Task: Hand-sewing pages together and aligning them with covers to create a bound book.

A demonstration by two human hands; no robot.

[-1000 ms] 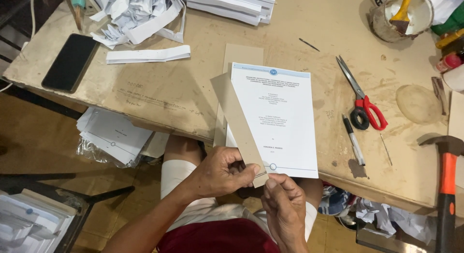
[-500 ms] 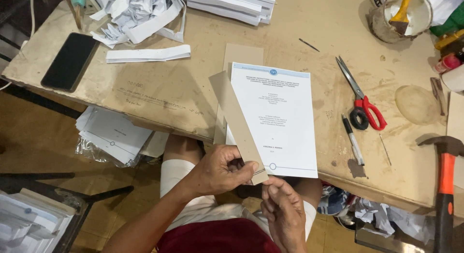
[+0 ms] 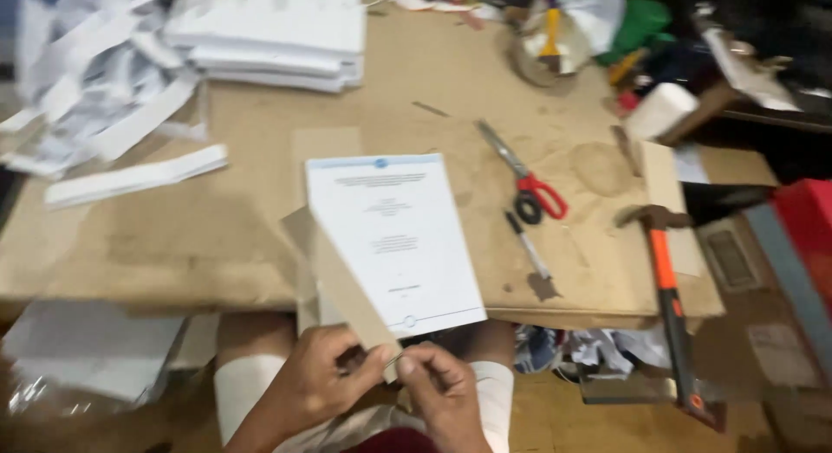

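Your left hand (image 3: 316, 379) and right hand (image 3: 438, 384) both pinch the near corner of one brown cardboard strip (image 3: 342, 284), tilted along the left edge of one white printed booklet (image 3: 394, 236) overhanging the table (image 3: 173, 236) edge. Count right of it: one red-handled scissors (image 3: 524, 177), one pen (image 3: 527, 245), one orange-handled hammer (image 3: 667, 288). One stack of white sheets (image 3: 277, 33) lies at the far edge.

We are seeing a white printed paper sheet (image 3: 394, 236) with a pale blue top edge, a brown cardboard strip (image 3: 347, 288), red-handled steel scissors (image 3: 524, 176), an orange-handled hammer (image 3: 663, 262) and a tan, stained wooden table (image 3: 173, 228).
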